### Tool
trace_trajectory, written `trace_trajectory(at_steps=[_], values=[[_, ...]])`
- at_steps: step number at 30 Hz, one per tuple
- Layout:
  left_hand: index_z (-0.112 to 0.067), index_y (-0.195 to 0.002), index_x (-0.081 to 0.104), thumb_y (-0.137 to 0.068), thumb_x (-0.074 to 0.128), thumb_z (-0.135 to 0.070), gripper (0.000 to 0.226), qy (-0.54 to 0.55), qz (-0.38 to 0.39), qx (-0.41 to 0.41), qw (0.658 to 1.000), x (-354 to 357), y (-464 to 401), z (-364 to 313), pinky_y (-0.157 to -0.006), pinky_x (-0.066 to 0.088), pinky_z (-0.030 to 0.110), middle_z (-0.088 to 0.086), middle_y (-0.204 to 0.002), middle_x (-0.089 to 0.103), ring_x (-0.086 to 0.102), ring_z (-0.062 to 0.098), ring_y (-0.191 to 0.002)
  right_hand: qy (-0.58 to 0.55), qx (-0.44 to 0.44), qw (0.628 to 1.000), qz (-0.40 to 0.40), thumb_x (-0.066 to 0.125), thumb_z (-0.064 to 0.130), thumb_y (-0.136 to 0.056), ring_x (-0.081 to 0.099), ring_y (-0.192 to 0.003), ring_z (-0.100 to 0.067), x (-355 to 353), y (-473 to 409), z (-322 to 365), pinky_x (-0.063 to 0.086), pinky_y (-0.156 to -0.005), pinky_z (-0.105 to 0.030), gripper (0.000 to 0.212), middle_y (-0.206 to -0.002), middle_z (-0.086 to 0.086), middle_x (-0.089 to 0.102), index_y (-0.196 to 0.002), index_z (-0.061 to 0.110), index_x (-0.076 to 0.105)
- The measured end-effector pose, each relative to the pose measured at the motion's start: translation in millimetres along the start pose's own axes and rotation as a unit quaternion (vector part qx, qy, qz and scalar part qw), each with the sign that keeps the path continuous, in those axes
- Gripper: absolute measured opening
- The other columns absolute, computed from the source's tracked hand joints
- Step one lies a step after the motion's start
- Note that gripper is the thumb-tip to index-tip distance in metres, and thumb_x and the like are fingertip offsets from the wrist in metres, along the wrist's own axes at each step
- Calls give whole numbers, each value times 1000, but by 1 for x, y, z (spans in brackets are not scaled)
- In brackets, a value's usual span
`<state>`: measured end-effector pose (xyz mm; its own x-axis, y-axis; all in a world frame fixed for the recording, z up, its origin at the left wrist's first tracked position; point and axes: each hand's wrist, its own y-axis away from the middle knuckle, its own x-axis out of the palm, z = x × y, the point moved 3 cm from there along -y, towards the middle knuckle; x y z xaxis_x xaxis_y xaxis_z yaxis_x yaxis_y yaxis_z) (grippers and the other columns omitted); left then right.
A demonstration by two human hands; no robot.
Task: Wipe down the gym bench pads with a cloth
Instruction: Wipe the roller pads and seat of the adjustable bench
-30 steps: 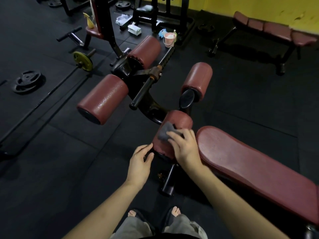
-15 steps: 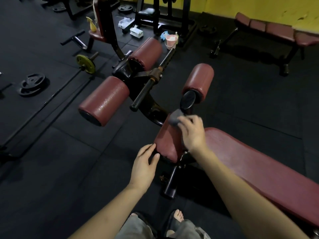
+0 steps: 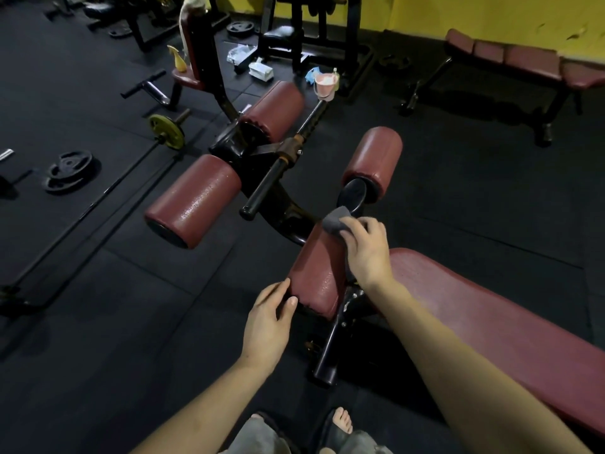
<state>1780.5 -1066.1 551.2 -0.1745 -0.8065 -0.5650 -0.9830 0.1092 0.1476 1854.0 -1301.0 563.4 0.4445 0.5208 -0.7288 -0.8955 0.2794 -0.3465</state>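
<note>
The right hand (image 3: 366,253) is pressing a folded grey cloth (image 3: 335,221), fingers curled over it, onto the dark-red cylindrical roller pad (image 3: 316,273). The left hand (image 3: 266,326), fingers relaxed and holding nothing, is touching the pad's near end.

Right hand (image 3: 366,249) presses small grey cloth (image 3: 335,221) onto far end of nearest dark-red cylindrical roller pad (image 3: 316,276). Left hand (image 3: 266,326) touches pad's near end, fingers relaxed. Long dark-red flat bench pad (image 3: 497,322) just right.
</note>
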Motion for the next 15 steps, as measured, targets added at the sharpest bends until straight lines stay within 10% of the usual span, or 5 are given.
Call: trace_trajectory(at_steps=[7, 11, 15], values=[[-24, -143, 60, -106, 52, -29, 38, -18, -5, -4, 1000, 4, -6, 6, -110, 46, 27, -19, -139, 53, 53, -1, -127, -62, -72, 993, 68, 78, 15, -88, 56, -110, -29, -4, 106, 36, 54, -89, -37, 36, -121, -11, 57, -122, 22, 68], [-22, -146, 57, -108, 49, -28, 39, -12, 1, -33, 999, 3, -10, 8, -104, 38, 13, -19, -139, 53, 52, -2, -127, -67, -38, 997, 28, 61, 35, -100, 52, -118, -6, -4, 36, 13, 38, -95, -9, 18, -116, 17, 50, -118, 34, 65], [-20, -147, 55, -107, 49, -36, 44, -13, 23, -43, 999, -1, -15, 7, -110, 35, 17, -17, -143, 52, 49, 1, -132, -54, 31, 998, -2, 59, 25, -102, 42, -111, -8, -5, -2, 2, 45, -96, -26, 24, -114, 6, 48, -124, 25, 67]])
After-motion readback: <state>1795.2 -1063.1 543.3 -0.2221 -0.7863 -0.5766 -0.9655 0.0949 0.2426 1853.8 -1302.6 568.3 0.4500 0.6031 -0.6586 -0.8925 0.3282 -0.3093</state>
